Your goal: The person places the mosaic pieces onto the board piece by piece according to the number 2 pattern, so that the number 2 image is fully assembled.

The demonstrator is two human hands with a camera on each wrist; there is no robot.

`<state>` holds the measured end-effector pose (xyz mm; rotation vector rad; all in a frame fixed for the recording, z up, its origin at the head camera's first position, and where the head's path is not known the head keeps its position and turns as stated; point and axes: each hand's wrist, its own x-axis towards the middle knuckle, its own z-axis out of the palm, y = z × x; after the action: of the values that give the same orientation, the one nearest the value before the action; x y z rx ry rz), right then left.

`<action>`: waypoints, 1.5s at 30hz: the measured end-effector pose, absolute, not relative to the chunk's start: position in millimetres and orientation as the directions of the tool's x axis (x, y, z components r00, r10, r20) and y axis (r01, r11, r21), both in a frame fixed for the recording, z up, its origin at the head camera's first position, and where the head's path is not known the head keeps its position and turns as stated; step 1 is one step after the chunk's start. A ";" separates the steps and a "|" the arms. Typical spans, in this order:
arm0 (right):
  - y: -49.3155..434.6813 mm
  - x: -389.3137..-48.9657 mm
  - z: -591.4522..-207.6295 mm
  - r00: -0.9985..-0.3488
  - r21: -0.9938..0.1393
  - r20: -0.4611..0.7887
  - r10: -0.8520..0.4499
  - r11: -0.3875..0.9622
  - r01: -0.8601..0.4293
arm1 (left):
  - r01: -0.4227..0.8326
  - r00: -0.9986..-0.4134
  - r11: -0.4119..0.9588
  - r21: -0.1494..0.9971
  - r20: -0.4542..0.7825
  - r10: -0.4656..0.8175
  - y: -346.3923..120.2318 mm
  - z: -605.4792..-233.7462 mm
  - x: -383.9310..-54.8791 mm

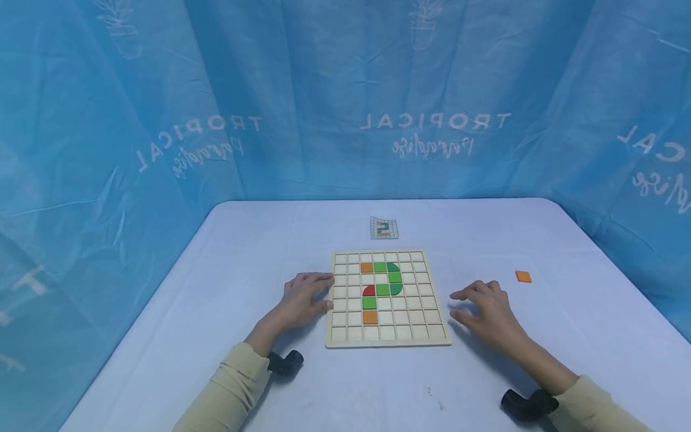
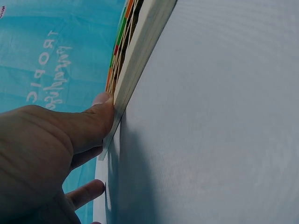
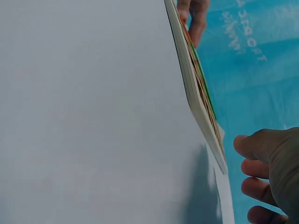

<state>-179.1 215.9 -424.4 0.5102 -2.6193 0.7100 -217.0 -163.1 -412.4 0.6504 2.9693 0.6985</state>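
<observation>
A wooden grid board (image 1: 407,343) lies flat on the table. Orange, green and red tiles fill some of its squares in a bent path: an orange tile (image 1: 369,317) at the lower end, a red rounded tile (image 1: 369,291) at a bend, a green tile (image 1: 394,277) on the right. My left hand (image 1: 305,300) rests against the board's left edge, thumb and fingers spread; in the left wrist view its thumb (image 2: 96,116) touches the rim. Off the right edge, my right hand (image 1: 488,312) hovers with loosely bent fingers, holding nothing.
Behind the board lies a small pattern card (image 1: 384,228) printed with a similar figure. A loose orange tile (image 1: 523,276) is on the white table (image 1: 259,240), beyond my right hand. Blue printed curtains (image 1: 324,168) enclose the table at the back and sides.
</observation>
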 end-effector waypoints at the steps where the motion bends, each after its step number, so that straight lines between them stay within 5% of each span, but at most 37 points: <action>1: 220.8 -177.4 -424.2 -0.873 -0.400 0.433 -0.227 0.819 -0.411 | 0.392 -0.913 0.813 0.431 0.073 0.401 -163.0 -412.4 -217.0; 9: 249.7 -166.8 -425.6 -0.927 -0.390 0.351 -0.133 0.879 -0.274 | 0.394 -0.913 0.802 0.448 0.088 0.400 -162.5 -412.0 -216.5; 31: 288.8 -152.0 -429.1 -0.968 -0.420 0.225 -0.111 0.886 -0.199 | 0.386 -0.915 0.806 0.448 0.077 0.395 -163.2 -414.3 -218.4; 45: 289.6 -151.1 -432.9 -0.959 -0.437 0.264 -0.104 0.873 -0.215 | 0.386 -0.916 0.811 0.439 0.076 0.394 -162.9 -414.4 -217.6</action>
<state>-151.1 289.6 -432.9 0.2433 -2.8126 0.6956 -217.6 -162.9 -414.4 0.6404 2.9721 0.7149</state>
